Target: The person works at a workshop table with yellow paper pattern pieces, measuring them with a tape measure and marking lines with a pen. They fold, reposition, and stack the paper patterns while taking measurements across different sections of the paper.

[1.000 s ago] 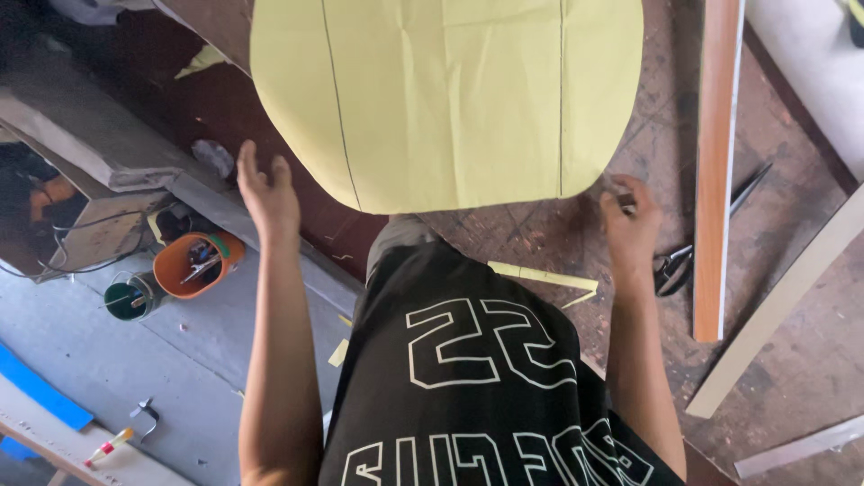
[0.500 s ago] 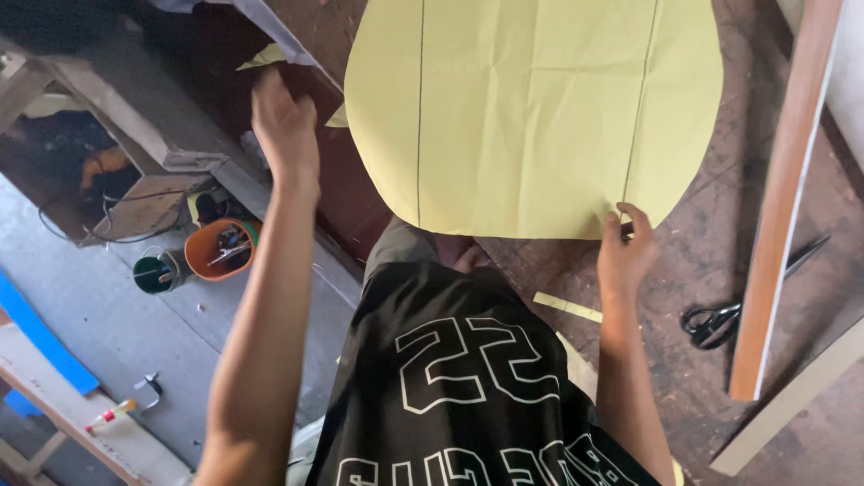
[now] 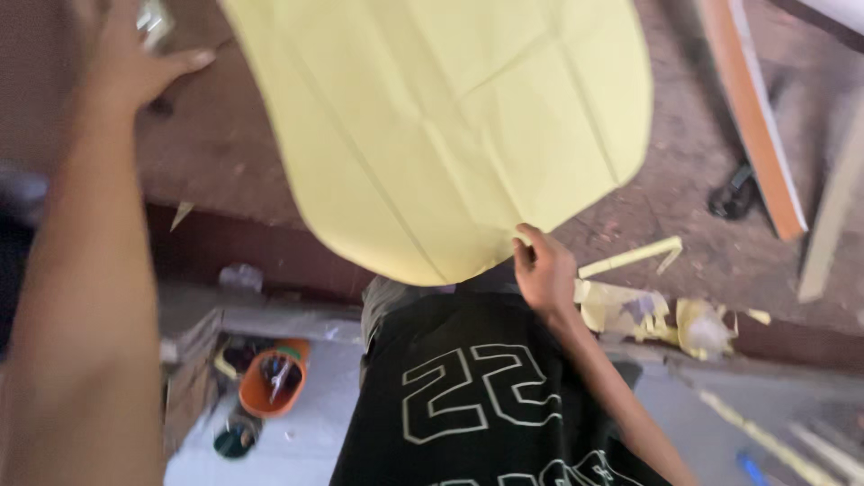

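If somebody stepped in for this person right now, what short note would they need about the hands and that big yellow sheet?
Right hand: grip closed on the near edge of the yellow sheet, pinching it.
Left hand: open, fingers spread, over the brown worktop left of the sheet, not touching it; blurred.
Sheet: creased, with thin drawn lines, rounded outline, its near edge overhanging the worktop.
Yellow offcuts lie right of the right hand, so trimming seems done. Scissors lie further right, unheld.
Whether more cutting is left, I cannot tell.
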